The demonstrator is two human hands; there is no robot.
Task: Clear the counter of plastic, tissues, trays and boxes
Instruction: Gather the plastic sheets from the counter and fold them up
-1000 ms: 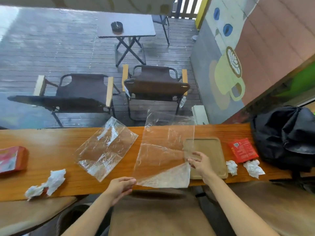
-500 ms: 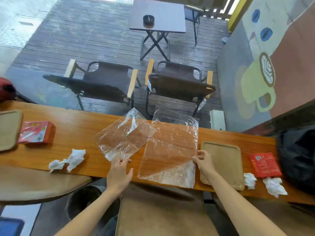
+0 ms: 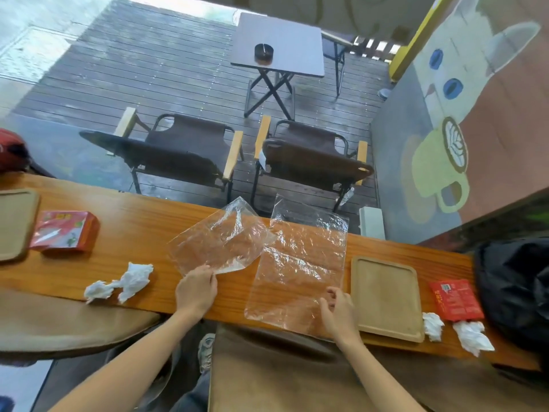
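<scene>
head view: our hands on two plastic sheets on the counter (image 3: 133, 224).
left hand (image 3: 196, 289) pinches the left sheet (image 3: 217, 242); right hand (image 3: 337, 312) grips the right sheet (image 3: 300, 263); the tray (image 3: 386, 295) beside it holds nothing.

Two plastic sheets (image 3: 221, 240) (image 3: 300, 263) lie mid-counter (image 3: 142, 230), tray (image 3: 387, 295) at right, box (image 3: 65, 231) at left.

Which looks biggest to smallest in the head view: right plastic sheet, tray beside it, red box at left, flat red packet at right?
1. Right plastic sheet, clearly largest.
2. Wooden tray.
3. Red box and red packet: they look about alike, and wide-angle distortion near the edges makes ranking them unsure.
</scene>
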